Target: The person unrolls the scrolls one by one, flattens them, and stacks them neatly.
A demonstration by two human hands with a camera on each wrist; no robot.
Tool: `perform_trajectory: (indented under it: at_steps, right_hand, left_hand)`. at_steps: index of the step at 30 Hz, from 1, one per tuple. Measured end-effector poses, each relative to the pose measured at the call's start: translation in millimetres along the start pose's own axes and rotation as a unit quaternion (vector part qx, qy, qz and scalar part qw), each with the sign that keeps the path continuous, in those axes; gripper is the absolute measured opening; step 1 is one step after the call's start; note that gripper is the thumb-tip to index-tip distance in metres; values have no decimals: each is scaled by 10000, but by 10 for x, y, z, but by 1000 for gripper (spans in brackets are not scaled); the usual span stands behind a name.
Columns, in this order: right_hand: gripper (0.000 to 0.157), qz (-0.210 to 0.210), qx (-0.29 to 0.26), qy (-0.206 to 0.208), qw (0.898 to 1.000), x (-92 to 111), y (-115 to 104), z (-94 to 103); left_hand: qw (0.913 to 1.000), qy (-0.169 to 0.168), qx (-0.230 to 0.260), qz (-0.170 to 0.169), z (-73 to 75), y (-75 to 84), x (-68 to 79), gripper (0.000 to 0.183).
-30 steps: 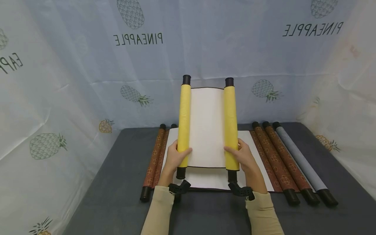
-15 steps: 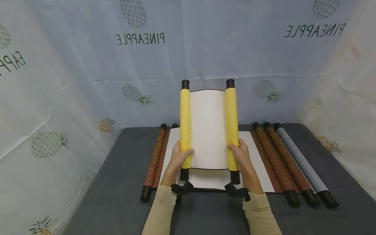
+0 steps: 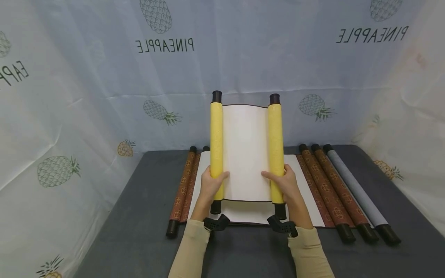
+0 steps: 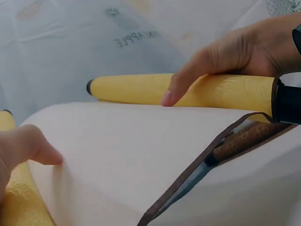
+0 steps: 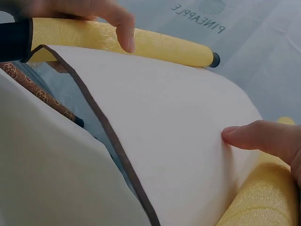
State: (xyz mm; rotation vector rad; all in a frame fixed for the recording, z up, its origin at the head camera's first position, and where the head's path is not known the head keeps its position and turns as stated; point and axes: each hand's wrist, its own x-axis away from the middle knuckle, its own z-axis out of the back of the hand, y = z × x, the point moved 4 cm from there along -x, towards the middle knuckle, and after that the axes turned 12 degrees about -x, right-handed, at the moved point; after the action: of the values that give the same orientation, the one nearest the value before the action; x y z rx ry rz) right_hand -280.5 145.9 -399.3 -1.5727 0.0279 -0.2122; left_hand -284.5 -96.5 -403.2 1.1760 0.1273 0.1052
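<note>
A yellow scroll with black knobs is held up over the table, partly unrolled, its blank white sheet facing me. My left hand grips the left roll near its lower end, thumb across onto the white paper. Around the right roll curls my right hand, its thumb also laid on the sheet. In the left wrist view the left thumb presses the paper; the right wrist view shows the right thumb doing the same. The fingers behind the rolls are mostly hidden.
Beneath lies an open scroll with a white sheet and brown patterned borders. Brown rolls flank it at left, more brown rolls at right. A grey roll lies farthest right on the dark table. Pineapple-print curtains surround the table.
The two yellow rolls have moved slightly apart, so a wider strip of white sheet shows between them. Both thumbs now reach onto the paper, the right one farther inward than before.
</note>
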Motion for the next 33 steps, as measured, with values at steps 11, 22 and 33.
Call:
perform_trajectory:
  at_steps: [11, 22, 33]
  right_hand:
    - [57, 326, 224, 225, 9990, -5, 36, 114]
    - [54, 466, 600, 293, 9967, -106, 8, 273]
    - [51, 313, 760, -185, 9964, -17, -39, 249]
  left_hand:
    - [9997, -146, -150, -155, 87, -67, -21, 60]
    - [9993, -200, -146, -285, 146, -36, -24, 46]
    - [9982, -221, -234, -500, 315, -97, -30, 44]
